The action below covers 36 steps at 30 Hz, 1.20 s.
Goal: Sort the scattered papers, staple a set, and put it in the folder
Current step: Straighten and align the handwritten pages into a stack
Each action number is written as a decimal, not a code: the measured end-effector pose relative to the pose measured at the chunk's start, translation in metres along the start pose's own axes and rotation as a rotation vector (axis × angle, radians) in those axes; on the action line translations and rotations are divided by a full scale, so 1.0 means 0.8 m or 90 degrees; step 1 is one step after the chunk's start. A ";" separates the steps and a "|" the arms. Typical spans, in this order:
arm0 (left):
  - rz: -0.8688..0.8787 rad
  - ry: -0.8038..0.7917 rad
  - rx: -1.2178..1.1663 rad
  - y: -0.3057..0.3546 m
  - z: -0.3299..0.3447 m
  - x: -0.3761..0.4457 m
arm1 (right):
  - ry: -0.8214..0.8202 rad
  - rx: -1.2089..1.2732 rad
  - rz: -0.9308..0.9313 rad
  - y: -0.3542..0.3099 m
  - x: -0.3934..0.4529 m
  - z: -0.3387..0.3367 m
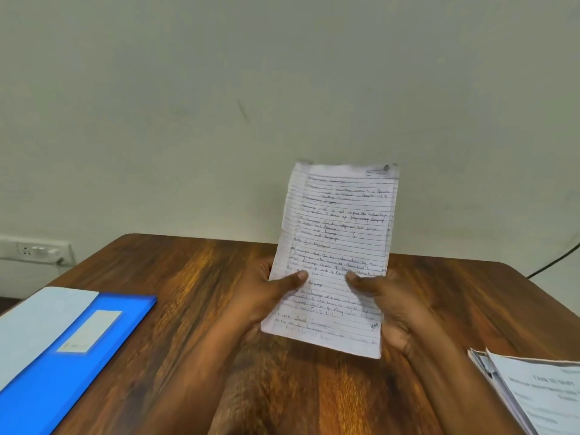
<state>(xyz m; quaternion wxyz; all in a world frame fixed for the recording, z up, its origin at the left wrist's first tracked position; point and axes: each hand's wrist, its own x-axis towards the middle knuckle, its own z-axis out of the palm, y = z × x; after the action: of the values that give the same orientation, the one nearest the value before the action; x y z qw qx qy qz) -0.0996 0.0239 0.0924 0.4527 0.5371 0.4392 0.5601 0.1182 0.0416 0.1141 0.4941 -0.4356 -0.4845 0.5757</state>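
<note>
A set of lined, handwritten papers (340,240) stands almost upright above the middle of the wooden table (188,271). My left hand (266,293) grips its lower left edge, thumb across the front. My right hand (386,296) holds the lower right edge the same way. A blue folder (62,350) with a white label lies flat at the table's left edge. No stapler is in view.
A stack of printed papers (539,394) lies at the right front corner of the table. A pale wall rises just behind the table. A wall socket (34,251) sits low at the left, and a dark cable (555,262) hangs at the right.
</note>
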 end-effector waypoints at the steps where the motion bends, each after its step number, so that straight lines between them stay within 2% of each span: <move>1: -0.022 -0.018 -0.003 0.004 -0.007 0.000 | 0.021 -0.001 -0.005 0.000 0.002 -0.003; 10: -0.117 -0.059 0.075 0.014 -0.052 -0.003 | 0.111 0.023 -0.031 -0.003 0.013 -0.021; 18: -0.141 -0.057 0.089 0.003 -0.052 0.001 | 0.102 0.034 -0.015 0.000 0.018 -0.022; 32: -0.203 -0.131 0.089 0.008 -0.060 0.001 | 0.093 0.046 -0.022 0.003 0.021 -0.025; 36: -0.201 -0.107 0.083 0.008 -0.055 0.000 | 0.098 0.039 -0.020 0.005 0.022 -0.024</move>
<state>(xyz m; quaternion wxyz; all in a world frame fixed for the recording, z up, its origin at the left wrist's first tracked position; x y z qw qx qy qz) -0.1437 0.0225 0.0974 0.5344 0.5343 0.5139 0.4060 0.1341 0.0613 0.1072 0.5519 -0.4554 -0.4339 0.5475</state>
